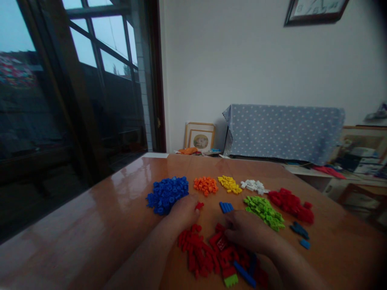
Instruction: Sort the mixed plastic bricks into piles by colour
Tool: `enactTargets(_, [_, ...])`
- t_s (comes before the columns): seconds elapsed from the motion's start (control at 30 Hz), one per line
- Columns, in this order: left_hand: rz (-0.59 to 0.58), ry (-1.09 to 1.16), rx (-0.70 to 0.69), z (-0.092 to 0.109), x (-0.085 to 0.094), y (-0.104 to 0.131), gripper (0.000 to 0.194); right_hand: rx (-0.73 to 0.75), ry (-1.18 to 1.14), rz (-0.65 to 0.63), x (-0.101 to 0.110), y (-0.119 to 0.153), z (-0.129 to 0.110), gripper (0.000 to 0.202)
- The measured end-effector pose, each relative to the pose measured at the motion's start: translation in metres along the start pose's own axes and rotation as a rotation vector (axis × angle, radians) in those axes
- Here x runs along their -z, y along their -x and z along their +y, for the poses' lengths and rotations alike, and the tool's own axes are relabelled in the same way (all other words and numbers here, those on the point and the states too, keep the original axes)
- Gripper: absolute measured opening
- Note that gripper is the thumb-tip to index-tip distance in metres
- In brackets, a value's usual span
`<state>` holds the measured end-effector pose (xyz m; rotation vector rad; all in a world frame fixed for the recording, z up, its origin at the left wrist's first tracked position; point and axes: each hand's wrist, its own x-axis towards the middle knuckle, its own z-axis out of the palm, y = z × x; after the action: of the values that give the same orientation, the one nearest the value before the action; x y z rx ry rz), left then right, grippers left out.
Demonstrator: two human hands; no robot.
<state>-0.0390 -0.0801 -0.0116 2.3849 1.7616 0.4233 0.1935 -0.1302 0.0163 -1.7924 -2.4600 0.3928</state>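
Already the blue pile (167,195), orange pile (206,185) and green pile (263,211) lay separate, the mixed heap (227,257) unsorted; whether left hand (186,209) or right hand (246,227) had closed fingers, I couldn't tell.

Our left hand (185,208) and right hand (247,228) are bare, as are our forearms (143,254), which broaden smoothly from the wrists (169,222); finer detail is blurred.

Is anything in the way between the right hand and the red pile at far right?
Yes: the green pile lies between the right hand and that red pile.
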Motion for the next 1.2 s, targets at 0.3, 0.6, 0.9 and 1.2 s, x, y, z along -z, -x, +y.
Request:
enactTargets(0.3, [0.110,0.018,-0.002,0.003,-0.007,-0.004,0.007,-0.046,-0.192,0.121,-0.006,-0.019,-0.002,0.010])
enactTargets(0.6, [0.111,0.150,-0.027,0.003,-0.003,-0.003,0.010,-0.097,-0.271,0.168,-0.029,-0.050,0.000,0.023])
enactTargets(0.9, [0.049,0.123,-0.039,0.002,-0.009,-0.001,0.017,-0.025,-0.214,0.159,-0.024,-0.046,-0.005,0.025])
enactTargets(1.2, [0.051,0.232,-0.077,0.008,-0.010,-0.002,0.017,0.050,-0.448,0.108,-0.026,-0.046,-0.010,0.063])
